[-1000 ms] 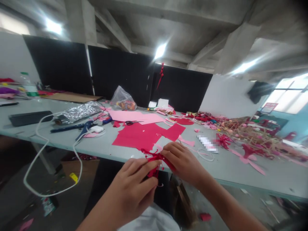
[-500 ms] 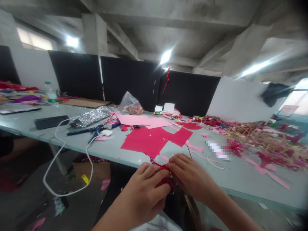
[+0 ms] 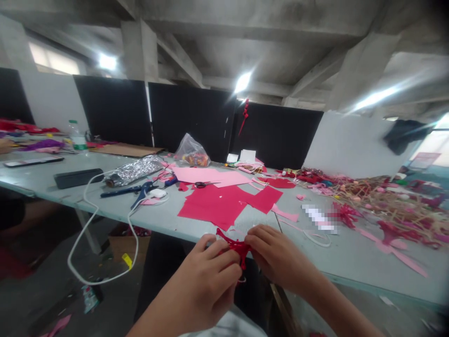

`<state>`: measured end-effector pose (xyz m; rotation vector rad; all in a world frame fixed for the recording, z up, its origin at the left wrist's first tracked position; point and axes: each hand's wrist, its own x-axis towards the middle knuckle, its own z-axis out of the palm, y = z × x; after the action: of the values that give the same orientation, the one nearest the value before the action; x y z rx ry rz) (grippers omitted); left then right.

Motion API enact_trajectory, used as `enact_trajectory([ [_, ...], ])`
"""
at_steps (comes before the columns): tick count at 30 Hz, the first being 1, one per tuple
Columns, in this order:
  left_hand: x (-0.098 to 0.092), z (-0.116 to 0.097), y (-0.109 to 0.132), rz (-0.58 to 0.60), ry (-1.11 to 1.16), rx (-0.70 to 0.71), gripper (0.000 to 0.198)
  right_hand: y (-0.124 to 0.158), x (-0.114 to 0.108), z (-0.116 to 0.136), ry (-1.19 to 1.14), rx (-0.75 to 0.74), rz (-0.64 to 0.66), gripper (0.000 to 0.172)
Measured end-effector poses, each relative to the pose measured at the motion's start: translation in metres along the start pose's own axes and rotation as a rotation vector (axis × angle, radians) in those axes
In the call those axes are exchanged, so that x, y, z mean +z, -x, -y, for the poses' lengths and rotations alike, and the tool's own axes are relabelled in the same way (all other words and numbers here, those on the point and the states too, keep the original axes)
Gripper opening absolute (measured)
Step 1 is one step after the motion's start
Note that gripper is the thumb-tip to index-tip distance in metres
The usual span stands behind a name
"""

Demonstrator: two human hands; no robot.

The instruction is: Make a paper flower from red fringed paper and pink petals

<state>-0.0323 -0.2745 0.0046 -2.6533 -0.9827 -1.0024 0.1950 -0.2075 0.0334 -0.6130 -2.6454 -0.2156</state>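
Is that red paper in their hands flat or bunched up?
Bunched: the red paper is gathered into a spiky, twisted cluster, pinched between the left hand and right hand.

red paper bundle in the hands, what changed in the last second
The left hand and right hand have eased slightly apart, and the red cut-paper piece now shows more above the fingers. Both hands kept hold of it. The whole scene shifted right in the head view. The red paper sheets and scissors on the table stayed put.
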Motion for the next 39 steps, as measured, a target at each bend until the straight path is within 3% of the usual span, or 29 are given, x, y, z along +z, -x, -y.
enact_trajectory([
  [7,-0.01,-0.002,0.001,-0.016,0.023,-0.008,0.011,0.002,-0.003,0.002,0.032,-0.017,-0.025,0.032],
  [13,-0.019,0.006,0.003,-0.072,0.031,0.024,0.023,0.007,0.002,-0.007,-0.086,0.104,-0.146,0.034],
  [18,-0.028,0.015,0.01,-0.239,0.297,0.003,0.024,0.008,0.006,-0.023,-0.605,0.309,-0.272,0.015],
  [20,-0.027,0.019,0.012,-0.316,0.498,-0.149,0.015,0.009,0.01,-0.025,-0.96,0.452,-0.329,0.013],
  [22,-0.024,0.022,0.013,-0.357,0.69,-0.395,0.006,0.01,0.017,-0.022,-1.312,0.635,-0.395,0.029],
  [24,-0.019,0.026,0.011,-0.37,0.843,-0.624,0.021,0.011,0.028,-0.014,-1.565,0.775,-0.461,0.04],
  [27,-0.009,0.03,0.007,-0.352,1.0,-0.797,0.035,0.01,0.051,-0.001,-1.78,0.784,-0.511,0.042],
  [32,-0.001,0.028,0.004,-0.294,1.065,-0.858,0.037,-0.001,0.072,0.019,-1.952,0.71,-0.515,0.028],
  [35,0.0,0.028,0.006,-0.272,1.032,-0.839,0.034,-0.008,0.066,0.032,-2.105,0.781,-0.522,0.019],
  [39,0.002,0.028,0.009,-0.229,0.991,-0.794,0.03,-0.012,0.058,0.045,-2.259,0.808,-0.529,0.021],
])
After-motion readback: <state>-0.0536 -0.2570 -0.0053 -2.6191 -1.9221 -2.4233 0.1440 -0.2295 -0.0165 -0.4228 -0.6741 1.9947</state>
